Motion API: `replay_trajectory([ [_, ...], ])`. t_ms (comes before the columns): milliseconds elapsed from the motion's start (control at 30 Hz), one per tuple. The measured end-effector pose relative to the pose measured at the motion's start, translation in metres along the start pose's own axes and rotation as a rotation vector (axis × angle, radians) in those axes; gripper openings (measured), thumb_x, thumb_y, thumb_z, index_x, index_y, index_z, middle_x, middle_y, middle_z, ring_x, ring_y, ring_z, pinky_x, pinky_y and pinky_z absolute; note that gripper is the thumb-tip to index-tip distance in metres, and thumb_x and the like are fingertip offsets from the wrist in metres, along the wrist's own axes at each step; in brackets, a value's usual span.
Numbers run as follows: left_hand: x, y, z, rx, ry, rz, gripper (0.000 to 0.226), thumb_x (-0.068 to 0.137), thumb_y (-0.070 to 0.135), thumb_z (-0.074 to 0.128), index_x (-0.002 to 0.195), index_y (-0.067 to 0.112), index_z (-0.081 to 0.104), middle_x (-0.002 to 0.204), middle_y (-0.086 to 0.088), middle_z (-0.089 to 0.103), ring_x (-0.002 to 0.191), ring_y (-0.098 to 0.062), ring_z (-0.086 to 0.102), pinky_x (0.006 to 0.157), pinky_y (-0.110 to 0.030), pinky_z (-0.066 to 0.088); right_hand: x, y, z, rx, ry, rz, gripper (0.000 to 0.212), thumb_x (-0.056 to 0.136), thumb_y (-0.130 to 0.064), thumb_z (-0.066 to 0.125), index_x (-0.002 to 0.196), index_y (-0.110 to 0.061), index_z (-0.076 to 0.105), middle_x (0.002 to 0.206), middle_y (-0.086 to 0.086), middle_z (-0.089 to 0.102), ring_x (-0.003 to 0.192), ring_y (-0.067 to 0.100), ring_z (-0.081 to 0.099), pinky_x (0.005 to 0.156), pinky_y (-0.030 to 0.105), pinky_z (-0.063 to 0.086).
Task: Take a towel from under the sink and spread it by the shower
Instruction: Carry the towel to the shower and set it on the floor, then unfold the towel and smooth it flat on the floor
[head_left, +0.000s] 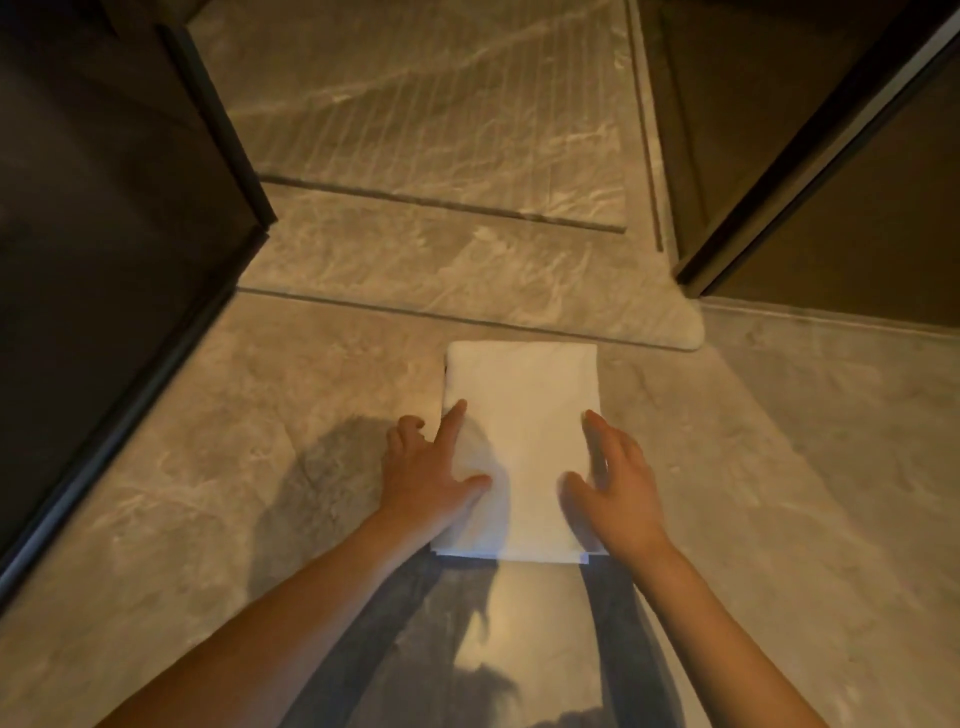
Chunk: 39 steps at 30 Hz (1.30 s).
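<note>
- The white towel (522, 452) lies folded in a thick rectangle on the marble-patterned floor (208, 493), its far edge just short of the raised shower threshold (467, 270).
- The left hand (431, 478) rests on the towel's left side, index finger stretched toward the far corner, thumb lying on the cloth, the other fingers curled off the edge; it pinches nothing.
- The right hand (618, 488) sits at the right edge with fingers spread and loose, touching or just above the fabric; it grips nothing that can be seen.
- The towel looks soft, light and limp: it should bend and drape rather than hold a shape, and nothing about it is fragile.
- Layered edges show at the near end, so the top layer there, or the two near corners, seems the best place to take hold for unfolding.
- The floor looks polished and glossy, so the cloth may slide when pulled.
- Dark panels stand at the left (104, 260) and the far right (831, 182), leaving a narrow floor strip for spreading.
</note>
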<state>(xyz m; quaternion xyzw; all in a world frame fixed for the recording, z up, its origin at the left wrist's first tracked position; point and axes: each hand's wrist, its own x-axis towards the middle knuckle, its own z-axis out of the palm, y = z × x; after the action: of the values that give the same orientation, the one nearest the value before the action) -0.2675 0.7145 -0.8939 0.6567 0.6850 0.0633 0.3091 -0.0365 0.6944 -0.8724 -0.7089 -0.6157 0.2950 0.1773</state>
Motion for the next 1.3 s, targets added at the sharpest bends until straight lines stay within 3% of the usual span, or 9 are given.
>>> replay_trajectory([
  [33, 0.003, 0.005, -0.001, 0.187, 0.112, 0.105, 0.085, 0.080, 0.062, 0.050, 0.150, 0.039, 0.007, 0.151, -0.011, 0.017, 0.138, -0.031, 0.018, 0.110, -0.045, 0.027, 0.003, -0.003, 0.001, -0.167, 0.064, -0.048, 0.068, 0.093, -0.031, 0.059, 0.152, -0.023, 0.027, 0.157, 0.006, 0.030, 0.142, 0.027, 0.031, 0.113, 0.036, 0.029],
  [100, 0.007, 0.020, 0.000, 0.356, 0.230, 0.345, 0.075, 0.091, 0.060, 0.026, 0.154, 0.026, 0.005, 0.162, -0.008, 0.004, 0.148, -0.027, 0.002, 0.119, -0.046, 0.010, 0.011, -0.016, 0.009, -0.252, 0.123, -0.167, 0.061, 0.100, -0.036, 0.045, 0.154, -0.021, 0.022, 0.162, 0.005, 0.018, 0.149, 0.025, 0.016, 0.120, 0.039, 0.015],
  [167, 0.014, 0.026, 0.008, 0.416, 0.160, 0.433, 0.069, 0.096, 0.055, 0.011, 0.154, 0.020, -0.002, 0.163, -0.005, -0.006, 0.148, -0.022, -0.012, 0.120, -0.044, -0.003, 0.022, -0.028, 0.023, -0.297, 0.083, -0.200, 0.058, 0.103, -0.038, 0.034, 0.156, -0.023, 0.015, 0.162, -0.002, 0.009, 0.151, 0.021, 0.003, 0.122, 0.040, 0.006],
  [233, 0.020, 0.022, 0.018, 0.462, 0.076, 0.424, 0.066, 0.099, 0.052, 0.011, 0.153, 0.018, -0.007, 0.162, -0.004, -0.013, 0.146, -0.020, -0.021, 0.119, -0.041, -0.010, 0.028, -0.025, 0.041, -0.378, 0.029, -0.151, 0.057, 0.103, -0.040, 0.025, 0.156, -0.026, 0.007, 0.163, -0.006, 0.002, 0.150, 0.018, -0.006, 0.122, 0.039, 0.000],
  [433, 0.028, 0.010, 0.033, 0.432, 0.133, 0.474, 0.066, 0.100, 0.048, 0.014, 0.154, 0.011, 0.007, 0.162, -0.009, -0.003, 0.147, -0.021, -0.016, 0.121, -0.044, 0.001, 0.035, -0.003, 0.060, -0.397, 0.071, -0.141, 0.059, 0.100, -0.046, 0.015, 0.156, -0.029, 0.005, 0.163, -0.010, 0.002, 0.150, 0.013, -0.008, 0.122, 0.038, 0.000],
  [833, 0.049, 0.022, 0.042, 0.399, 0.192, 0.500, 0.065, 0.099, 0.047, 0.023, 0.153, 0.011, 0.017, 0.162, -0.010, 0.010, 0.149, -0.024, -0.003, 0.120, -0.048, 0.010, 0.053, 0.011, 0.051, -0.364, 0.089, -0.149, 0.059, 0.101, -0.045, 0.024, 0.156, -0.031, 0.008, 0.163, -0.010, 0.004, 0.150, 0.011, -0.007, 0.122, 0.038, 0.002],
  [1300, 0.038, 0.092, 0.080, 0.380, 0.130, 0.504, 0.068, 0.098, 0.047, 0.019, 0.155, 0.012, 0.004, 0.162, -0.010, -0.006, 0.147, -0.026, -0.015, 0.119, -0.048, 0.000, 0.044, 0.070, 0.000, -0.342, 0.116, -0.118, 0.058, 0.100, -0.048, 0.026, 0.155, -0.035, 0.012, 0.162, -0.011, 0.011, 0.149, 0.008, -0.002, 0.122, 0.038, 0.008],
])
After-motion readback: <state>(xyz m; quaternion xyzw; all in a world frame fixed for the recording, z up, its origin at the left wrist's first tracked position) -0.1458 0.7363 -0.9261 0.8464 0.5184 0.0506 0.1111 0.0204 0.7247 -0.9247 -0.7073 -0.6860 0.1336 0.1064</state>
